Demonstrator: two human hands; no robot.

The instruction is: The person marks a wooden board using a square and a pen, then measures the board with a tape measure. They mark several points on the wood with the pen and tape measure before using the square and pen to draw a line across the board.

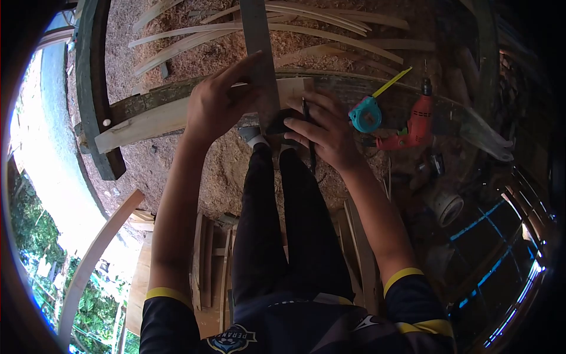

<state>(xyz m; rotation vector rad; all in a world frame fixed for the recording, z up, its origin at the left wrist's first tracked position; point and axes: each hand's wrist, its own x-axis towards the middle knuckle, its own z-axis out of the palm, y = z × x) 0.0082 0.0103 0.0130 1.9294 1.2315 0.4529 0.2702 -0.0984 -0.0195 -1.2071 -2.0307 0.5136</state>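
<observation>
A flat metal blade (258, 47) with a dark handle (284, 121) lies across a pale wooden board (153, 123), which rests on a rough dark beam. Its long end points away from me. My left hand (223, 101) is at the blade's left edge, index finger stretched along it and thumb against it. My right hand (324, 127) has its fingers bent around the dark handle, and a slim dark pencil or pen (309, 133) sticks out between those fingers. The board's right end (298, 88) shows between the blade and my right hand.
To the right are a teal tape measure (366, 115) with its yellow tape partly out and a red drill (417, 124). Thin curved wooden strips (330, 29) lie on shavings beyond the beam. A dark post (93, 76) stands left; a curved plank (97, 259) is at lower left.
</observation>
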